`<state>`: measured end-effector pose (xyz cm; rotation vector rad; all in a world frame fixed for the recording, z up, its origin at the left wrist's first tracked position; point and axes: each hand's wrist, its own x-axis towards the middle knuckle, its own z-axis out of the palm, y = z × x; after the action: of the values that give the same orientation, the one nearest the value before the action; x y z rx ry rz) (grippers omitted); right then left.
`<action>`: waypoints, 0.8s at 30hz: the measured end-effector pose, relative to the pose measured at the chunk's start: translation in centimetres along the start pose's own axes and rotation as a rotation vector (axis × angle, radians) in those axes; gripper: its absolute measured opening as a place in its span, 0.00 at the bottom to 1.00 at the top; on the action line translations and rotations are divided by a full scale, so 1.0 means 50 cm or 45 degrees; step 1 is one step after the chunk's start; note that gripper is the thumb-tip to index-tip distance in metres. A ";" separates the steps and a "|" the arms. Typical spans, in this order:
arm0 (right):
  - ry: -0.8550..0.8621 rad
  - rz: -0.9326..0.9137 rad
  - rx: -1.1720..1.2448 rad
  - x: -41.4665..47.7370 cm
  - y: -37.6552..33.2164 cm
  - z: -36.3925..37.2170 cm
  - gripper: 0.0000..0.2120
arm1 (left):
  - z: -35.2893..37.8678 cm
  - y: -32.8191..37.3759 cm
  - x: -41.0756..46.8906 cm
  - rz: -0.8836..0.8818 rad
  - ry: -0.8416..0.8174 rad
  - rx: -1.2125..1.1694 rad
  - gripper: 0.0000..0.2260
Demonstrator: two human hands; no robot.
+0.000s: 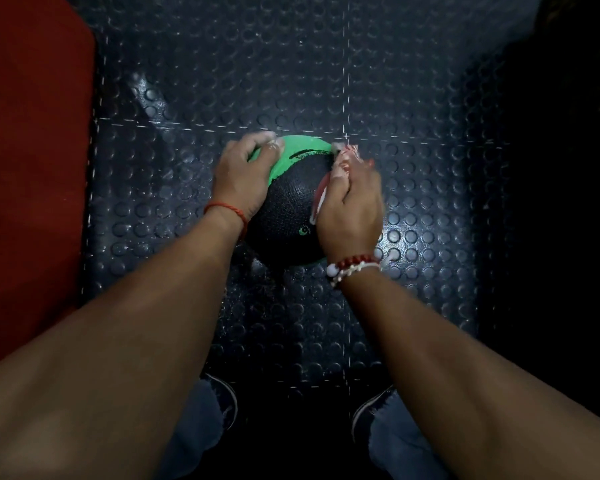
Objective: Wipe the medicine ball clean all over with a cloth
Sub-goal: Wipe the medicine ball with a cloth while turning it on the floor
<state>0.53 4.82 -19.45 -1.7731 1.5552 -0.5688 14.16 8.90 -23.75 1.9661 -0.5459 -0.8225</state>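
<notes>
Two hands are seen from the head camera on the medicine ball (291, 206), set on the studded floor (326, 81). Its left side is cupped by the curled left hand (243, 178); a cloth (321, 195) is clutched in the right hand (352, 202) against its right side.

Dark blue-grey rubber floor w/ raised round studs (257, 64) is filling most of the view, pale dashed seams (347, 81) crossing btwn tiles. Light is glaring off studs near centre; far right is sinking into shadow. Flat red padded mat (32, 168) is lying along left edge.
</notes>
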 end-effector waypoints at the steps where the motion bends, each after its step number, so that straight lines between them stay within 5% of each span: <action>1: -0.001 -0.121 -0.020 -0.016 -0.002 0.004 0.19 | 0.001 -0.001 -0.001 0.008 0.004 0.011 0.18; 5: -0.124 -0.491 -0.181 -0.014 -0.011 0.009 0.20 | -0.004 -0.001 0.007 0.013 -0.004 0.064 0.17; 7: -0.186 -0.469 -0.210 0.017 -0.017 0.001 0.18 | -0.004 -0.001 0.009 0.002 -0.008 0.062 0.18; 13: -0.175 0.093 -0.086 0.060 -0.006 -0.020 0.14 | 0.005 0.007 0.005 -0.022 -0.011 0.013 0.17; 19: -0.130 -0.483 -0.196 -0.021 -0.015 0.003 0.21 | 0.000 0.006 0.008 -0.027 -0.022 0.069 0.17; 24: -0.216 -0.330 -0.206 0.052 -0.019 -0.004 0.17 | -0.005 0.009 0.003 -0.040 0.021 0.018 0.20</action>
<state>1.49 2.26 -18.92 -2.1066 1.2959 -0.4103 14.40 8.73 -23.34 1.9974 -0.5135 -0.8228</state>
